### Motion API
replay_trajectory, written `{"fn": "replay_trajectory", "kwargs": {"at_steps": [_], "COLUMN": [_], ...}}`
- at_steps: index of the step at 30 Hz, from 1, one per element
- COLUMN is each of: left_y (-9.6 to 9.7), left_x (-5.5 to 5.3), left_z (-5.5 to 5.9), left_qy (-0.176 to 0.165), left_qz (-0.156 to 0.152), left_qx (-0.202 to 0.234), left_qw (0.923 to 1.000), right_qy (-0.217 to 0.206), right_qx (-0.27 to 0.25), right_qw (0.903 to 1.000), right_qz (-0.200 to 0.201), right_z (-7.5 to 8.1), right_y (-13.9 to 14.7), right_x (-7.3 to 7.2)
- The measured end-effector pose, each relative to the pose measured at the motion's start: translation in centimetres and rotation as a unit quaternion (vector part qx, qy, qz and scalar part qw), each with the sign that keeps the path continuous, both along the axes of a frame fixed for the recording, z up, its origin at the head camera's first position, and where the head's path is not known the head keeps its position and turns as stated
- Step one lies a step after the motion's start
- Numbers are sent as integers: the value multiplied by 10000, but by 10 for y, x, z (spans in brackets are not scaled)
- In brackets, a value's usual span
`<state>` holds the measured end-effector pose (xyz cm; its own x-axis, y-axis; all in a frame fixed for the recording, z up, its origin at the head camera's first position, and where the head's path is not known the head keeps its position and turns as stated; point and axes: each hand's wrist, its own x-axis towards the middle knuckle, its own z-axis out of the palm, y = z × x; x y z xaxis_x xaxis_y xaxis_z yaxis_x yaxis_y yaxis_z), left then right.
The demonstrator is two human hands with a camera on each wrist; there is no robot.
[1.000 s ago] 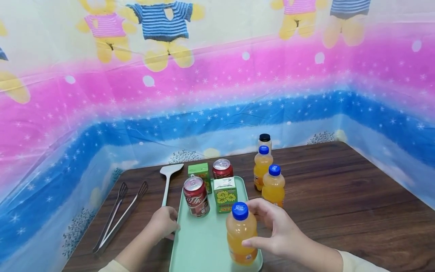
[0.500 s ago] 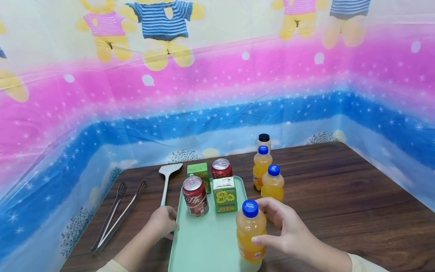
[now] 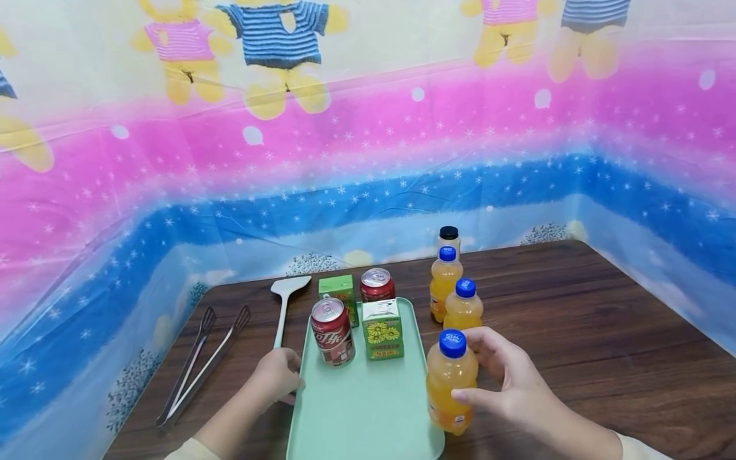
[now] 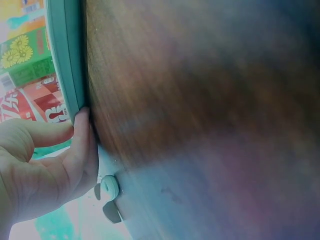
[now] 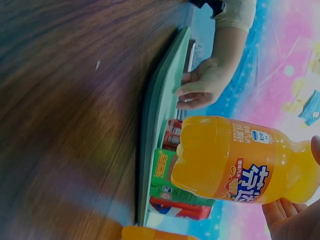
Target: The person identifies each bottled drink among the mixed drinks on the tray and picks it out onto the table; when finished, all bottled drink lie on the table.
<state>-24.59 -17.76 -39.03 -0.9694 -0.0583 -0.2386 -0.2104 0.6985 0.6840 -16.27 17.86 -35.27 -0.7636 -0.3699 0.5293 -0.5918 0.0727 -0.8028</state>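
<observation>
My right hand (image 3: 514, 374) holds an orange soda bottle (image 3: 451, 393) with a blue cap, thumb in front and fingers behind. The right wrist view shows this bottle (image 5: 235, 160) raised off the table, beside the tray's edge. On the other side, my left hand (image 3: 277, 375) pinches the left rim of the pale green tray (image 3: 356, 415); in the left wrist view its thumb and fingers meet at that rim (image 4: 70, 65). Standing at the tray's far end are a cola can (image 3: 333, 338) and a green drink carton (image 3: 383, 335), with another carton (image 3: 338, 287) and can (image 3: 377, 285) behind.
Right of the tray stand two more orange soda bottles (image 3: 463, 310) (image 3: 445, 281), with a black-capped bottle (image 3: 449, 236) behind them. A white spatula (image 3: 282, 313) and metal tongs (image 3: 198, 377) lie at the left. A printed curtain (image 3: 368, 160) hangs behind the wooden table (image 3: 575, 319).
My right hand has carried the orange soda bottle rightward and slightly away from me, from over the tray to its right edge. The left hand stays at the tray's rim.
</observation>
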Motion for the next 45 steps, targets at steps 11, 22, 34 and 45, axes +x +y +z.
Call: {"fn": "replay_trajectory", "kwargs": {"at_steps": [11,22,34,45], "left_y": [1,1,1,1], "left_x": [1,2,3,4], "left_z": [1,2,1,1], "left_qy": [11,33,134,211], "left_qz": [-51,-96,-136,-165], "left_qx": [-28,-48,-105,-65], "left_qw": [10000,9999,9998,9996], "right_qy": [261,47,-351,-570], "right_qx": [22,187,400,556], "right_qw": [9982,9952,9929,9916], "right_qz": [-543,-962,-1064,-1018], "right_z": [-5,-9,-12,-16], "right_y": [14,23,32,35], "right_x": [-4,-10,-16,-15]}}
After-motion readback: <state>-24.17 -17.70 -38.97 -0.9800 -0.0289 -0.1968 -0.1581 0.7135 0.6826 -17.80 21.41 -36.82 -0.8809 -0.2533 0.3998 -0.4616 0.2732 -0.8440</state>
